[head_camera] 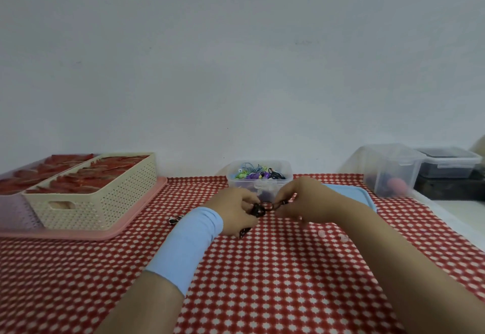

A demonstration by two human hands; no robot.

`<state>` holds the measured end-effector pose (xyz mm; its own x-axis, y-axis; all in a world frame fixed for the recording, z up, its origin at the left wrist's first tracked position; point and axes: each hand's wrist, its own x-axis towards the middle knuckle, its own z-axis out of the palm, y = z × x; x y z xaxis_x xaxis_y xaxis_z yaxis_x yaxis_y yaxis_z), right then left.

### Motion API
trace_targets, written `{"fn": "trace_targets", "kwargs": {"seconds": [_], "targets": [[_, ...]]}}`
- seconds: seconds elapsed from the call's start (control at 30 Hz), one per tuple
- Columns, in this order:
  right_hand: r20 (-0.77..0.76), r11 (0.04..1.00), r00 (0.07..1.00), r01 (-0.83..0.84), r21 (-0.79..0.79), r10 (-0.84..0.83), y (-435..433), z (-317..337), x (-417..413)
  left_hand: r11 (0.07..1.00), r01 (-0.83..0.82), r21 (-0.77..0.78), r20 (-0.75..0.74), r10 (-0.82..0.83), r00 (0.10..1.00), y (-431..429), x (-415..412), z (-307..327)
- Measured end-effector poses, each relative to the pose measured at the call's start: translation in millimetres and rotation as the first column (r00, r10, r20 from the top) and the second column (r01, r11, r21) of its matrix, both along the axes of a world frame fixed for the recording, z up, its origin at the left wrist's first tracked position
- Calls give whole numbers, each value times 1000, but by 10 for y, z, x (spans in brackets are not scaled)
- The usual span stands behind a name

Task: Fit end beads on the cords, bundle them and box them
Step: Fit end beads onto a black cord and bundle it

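Head view: both hands working a dark cord, just in front of the clear tub.

Left hand (237,211) is closed on a coiled dark cord (258,210); right hand (299,198) pinches its other end. Likely bundling; bead too blurred to confirm. Next: wrap tight, then drop into the clear tub (259,180) just behind the hands.

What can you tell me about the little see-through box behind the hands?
The small clear plastic box stands upright and open on the red patterned cloth, just beyond both hands. It is heaped with bundled cords in green, purple, blue and black. A blue lid lies to its right; whether they touch is unclear.
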<state>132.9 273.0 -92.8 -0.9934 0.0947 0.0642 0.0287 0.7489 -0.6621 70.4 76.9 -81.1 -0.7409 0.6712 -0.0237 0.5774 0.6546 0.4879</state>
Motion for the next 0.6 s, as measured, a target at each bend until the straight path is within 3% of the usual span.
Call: {"fn": "trace_targets", "kwargs": {"seconds": [0.07, 0.23, 0.4, 0.6], "targets": [[-113, 997, 991, 64, -33, -68, 22, 79, -50, 998, -4, 69, -108, 12, 994, 38, -102, 149], [-236, 983, 963, 157, 96, -131, 147, 347, -386, 982, -38, 183, -226, 79, 971, 249, -548, 478], [-232, 945, 958, 223, 241, -167, 306, 428, -895, 986, -82, 144, -255, 117, 960, 481, -954, 472], [-144, 909, 965, 255, 329, -218, 398, 239, -1233, 994, -97, -49, -281, 80, 956, 610, -1285, 236]]}}
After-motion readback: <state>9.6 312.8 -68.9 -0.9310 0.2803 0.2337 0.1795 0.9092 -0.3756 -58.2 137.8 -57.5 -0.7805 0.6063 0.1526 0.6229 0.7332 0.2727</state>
